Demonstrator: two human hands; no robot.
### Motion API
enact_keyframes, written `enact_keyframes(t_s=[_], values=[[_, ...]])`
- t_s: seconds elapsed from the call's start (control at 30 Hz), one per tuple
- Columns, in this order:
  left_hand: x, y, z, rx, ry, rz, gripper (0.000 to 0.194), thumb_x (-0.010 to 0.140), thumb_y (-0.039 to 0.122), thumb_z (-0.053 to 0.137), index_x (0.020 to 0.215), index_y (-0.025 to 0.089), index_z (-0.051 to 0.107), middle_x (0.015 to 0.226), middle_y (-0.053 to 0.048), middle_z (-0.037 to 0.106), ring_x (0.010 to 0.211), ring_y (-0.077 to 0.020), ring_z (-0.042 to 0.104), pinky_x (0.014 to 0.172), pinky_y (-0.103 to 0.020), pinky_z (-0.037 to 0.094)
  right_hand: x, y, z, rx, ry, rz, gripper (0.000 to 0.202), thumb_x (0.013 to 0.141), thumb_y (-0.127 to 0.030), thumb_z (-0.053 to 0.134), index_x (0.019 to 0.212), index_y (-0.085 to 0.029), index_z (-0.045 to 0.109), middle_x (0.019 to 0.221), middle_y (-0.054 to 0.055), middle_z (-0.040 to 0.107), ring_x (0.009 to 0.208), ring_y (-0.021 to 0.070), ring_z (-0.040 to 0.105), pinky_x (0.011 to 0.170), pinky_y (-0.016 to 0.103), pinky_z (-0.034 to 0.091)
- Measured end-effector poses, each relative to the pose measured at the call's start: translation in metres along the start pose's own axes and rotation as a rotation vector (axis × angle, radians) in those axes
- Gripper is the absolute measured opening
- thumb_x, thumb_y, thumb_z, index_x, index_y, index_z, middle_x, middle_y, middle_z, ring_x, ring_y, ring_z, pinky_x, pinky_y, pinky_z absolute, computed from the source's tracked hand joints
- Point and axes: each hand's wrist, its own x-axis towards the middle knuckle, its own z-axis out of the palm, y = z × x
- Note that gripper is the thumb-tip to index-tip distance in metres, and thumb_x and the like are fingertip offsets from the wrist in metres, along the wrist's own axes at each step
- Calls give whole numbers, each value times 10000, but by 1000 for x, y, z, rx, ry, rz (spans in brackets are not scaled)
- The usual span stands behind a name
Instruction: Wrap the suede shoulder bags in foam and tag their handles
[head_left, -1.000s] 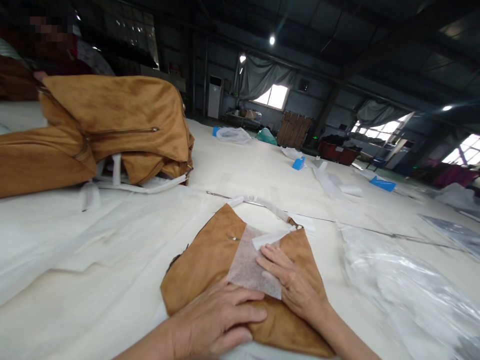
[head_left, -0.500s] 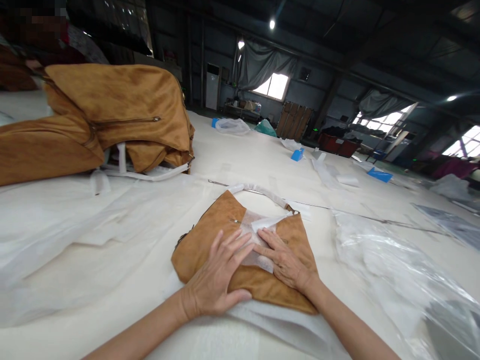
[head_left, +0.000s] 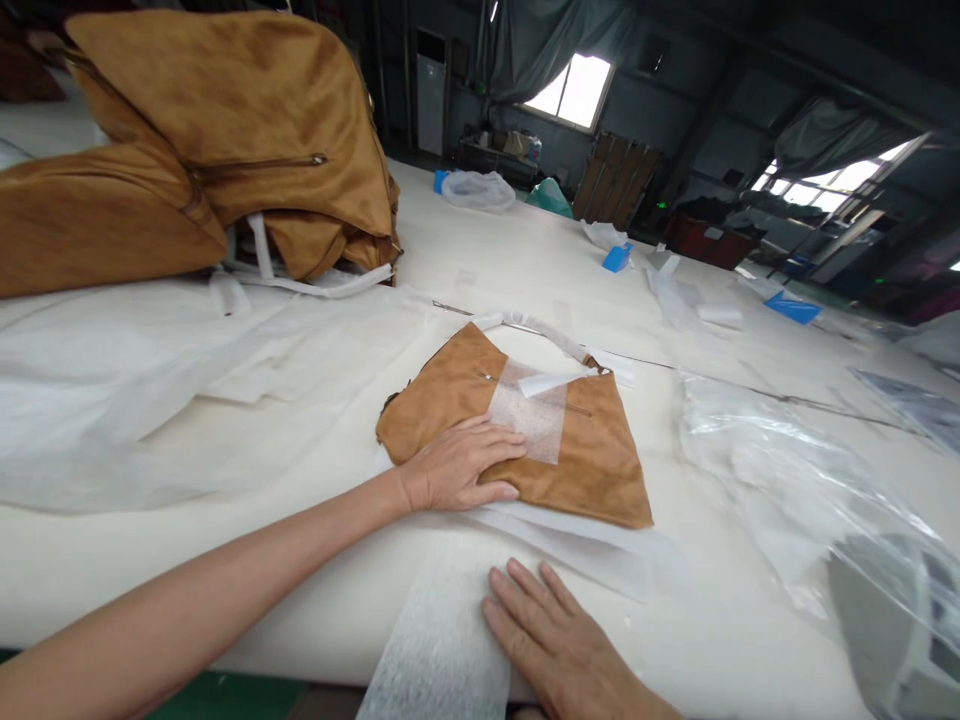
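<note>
A tan handbag (head_left: 442,395) lies flat on the table, its handle (head_left: 544,328) wrapped in white material. Over the zipper on its front is a translucent white sheet (head_left: 536,425). My left hand (head_left: 465,465) rests flat on the bag's lower left, fingertips at the sheet's edge. Nearer me, my right hand (head_left: 551,635) is open with fingers stretched out, just right of a white strip of thin material (head_left: 442,640) that hangs over the table's front edge. White sheeting (head_left: 577,545) shows from under the bag.
At the left stands a pile of tan bags (head_left: 247,110), with thin white sheets (head_left: 187,390) in front. Clear plastic bags (head_left: 795,480) lie at the right, over a grey piece (head_left: 877,610). Blue pieces (head_left: 793,308) and scraps are farther back on the white table (head_left: 517,255).
My right hand has come off the handbag and moved back toward me, beside the white strip. My left hand stays on the bag. The view has tilted downward.
</note>
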Motion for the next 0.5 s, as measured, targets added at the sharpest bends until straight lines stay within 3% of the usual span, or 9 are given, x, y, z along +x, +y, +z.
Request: enact_keyframes(t_s=[0.1, 0.17, 0.23, 0.3, 0.4, 0.5], values=[[1, 0, 0, 5, 5, -12, 458, 916, 515, 571, 1239, 194, 625, 1320, -120, 626, 1235, -268, 554, 1114, -474, 355, 7, -5, 22, 7, 16, 13, 714, 899, -341, 558, 1528, -164, 269, 1582, 151, 287, 1494, 296, 160, 1183, 561, 229], [1, 1, -1, -18, 11, -15, 447, 917, 511, 569, 1228, 196, 631, 1296, -116, 631, 1207, -264, 560, 1088, -453, 381, 18, -9, 20, 13, 125, -7, 524, 944, -246, 498, 1456, -193, 401, 1500, 129, 455, 1458, 252, 295, 1190, 510, 252], [0, 2, -3, -64, 15, -24, 437, 920, 504, 561, 1218, 193, 634, 1248, -113, 638, 1144, -257, 578, 1038, -423, 422, 29, -13, 8, 24, 281, -45, 376, 954, -166, 472, 1325, -181, 527, 1299, 109, 653, 1327, 202, 504, 1182, 433, 307], [0, 3, -4, -107, 23, -36, 449, 923, 515, 543, 1205, 179, 640, 1166, -116, 642, 1057, -251, 592, 967, -400, 461, 39, -15, -10, 12, 396, -81, 297, 940, -108, 477, 1204, -183, 591, 1102, 80, 745, 1138, 169, 645, 1165, 379, 351], [0, 2, -5, -137, 45, -45, 484, 912, 553, 534, 1177, 168, 663, 1040, -107, 639, 955, -240, 596, 879, -377, 487, 51, -7, -44, -18, 425, -91, 283, 942, -84, 438, 1121, -213, 615, 981, 59, 764, 990, 160, 687, 1141, 392, 380], [1, 0, -5, -149, 50, -39, 453, 910, 549, 540, 1170, 205, 682, 953, -73, 652, 898, -215, 610, 819, -333, 506, 64, 20, -76, 107, 420, -29, 276, 964, -149, 390, 1070, -222, 634, 967, 61, 742, 933, 173, 669, 1041, 411, 447]])
